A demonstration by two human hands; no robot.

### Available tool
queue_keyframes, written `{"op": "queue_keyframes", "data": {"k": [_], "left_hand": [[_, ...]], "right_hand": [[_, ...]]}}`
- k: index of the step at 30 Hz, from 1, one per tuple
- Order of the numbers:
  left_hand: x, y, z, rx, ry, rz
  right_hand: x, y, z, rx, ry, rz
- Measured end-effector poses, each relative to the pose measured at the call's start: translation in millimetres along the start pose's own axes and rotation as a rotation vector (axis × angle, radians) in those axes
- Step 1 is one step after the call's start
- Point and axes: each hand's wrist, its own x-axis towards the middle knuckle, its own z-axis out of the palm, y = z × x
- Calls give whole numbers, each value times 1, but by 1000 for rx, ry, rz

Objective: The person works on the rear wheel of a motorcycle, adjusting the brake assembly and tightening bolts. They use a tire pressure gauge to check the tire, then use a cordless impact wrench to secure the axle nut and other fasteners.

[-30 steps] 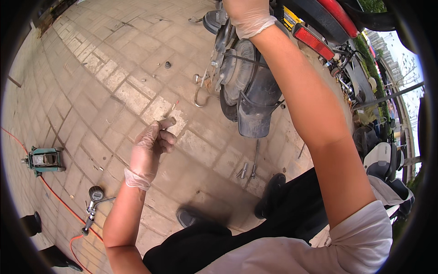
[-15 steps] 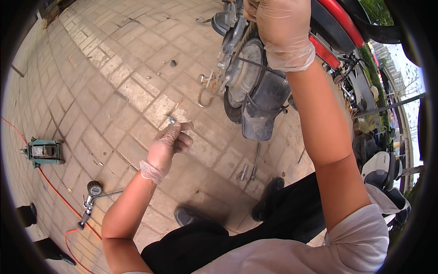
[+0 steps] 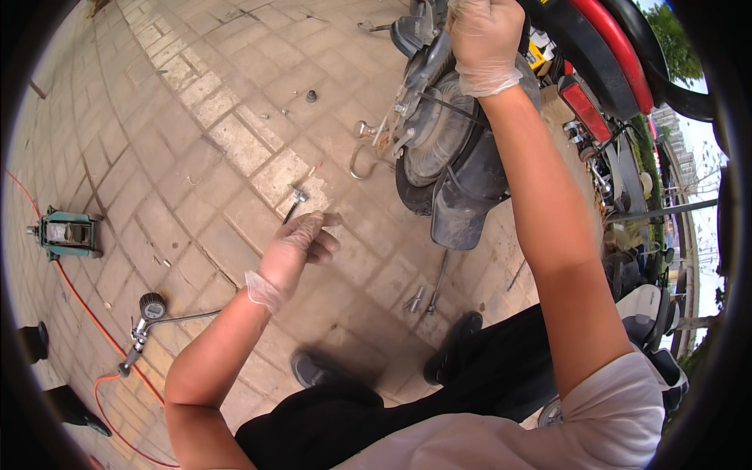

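- Position change: since half a second ago, my right hand [image 3: 487, 41], in a thin clear glove, has shifted upward in view, uncovering the red rectangular reflector [image 3: 586, 108].
- Right hand: fingers curled inward at the upper edge, beside the dusty black rear wheel [image 3: 440, 149]; cannot tell what they grip.
- Left hand [image 3: 296, 243], likewise gloved: fingers loosely bent, partly open, nothing visible between them.
- Silver-headed tool with a dark shaft [image 3: 298, 196]: just beyond my left hand; contact cannot be determined.
- Wheel location: right of my left hand, behind the black plastic mudguard flap [image 3: 460, 218].
- Bent silver metal hook [image 3: 360, 171]: on the brick paving [image 3: 211, 188], left of the wheel.
- Silver cylindrical socket [image 3: 416, 299]: on the paving, below the flap.
- Left side: teal metal floor jack [image 3: 72, 233]; round-dial black gauge [image 3: 153, 305] near the orange hose [image 3: 94, 311].
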Motion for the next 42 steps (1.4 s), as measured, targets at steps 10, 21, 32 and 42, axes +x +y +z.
{"op": "queue_keyframes", "data": {"k": [10, 21, 32, 42], "left_hand": [[-1, 9, 0, -55, -6, 65], [-7, 2, -7, -63, 36, 26], [-6, -3, -14, -66, 114, -33], [1, -4, -10, -52, 55, 19]], "right_hand": [[15, 4, -9, 2, 30, -8], [17, 17, 0, -76, 10, 140], [35, 24, 13, -236, -91, -161], [26, 39, -3, -248, 2, 55]]}}
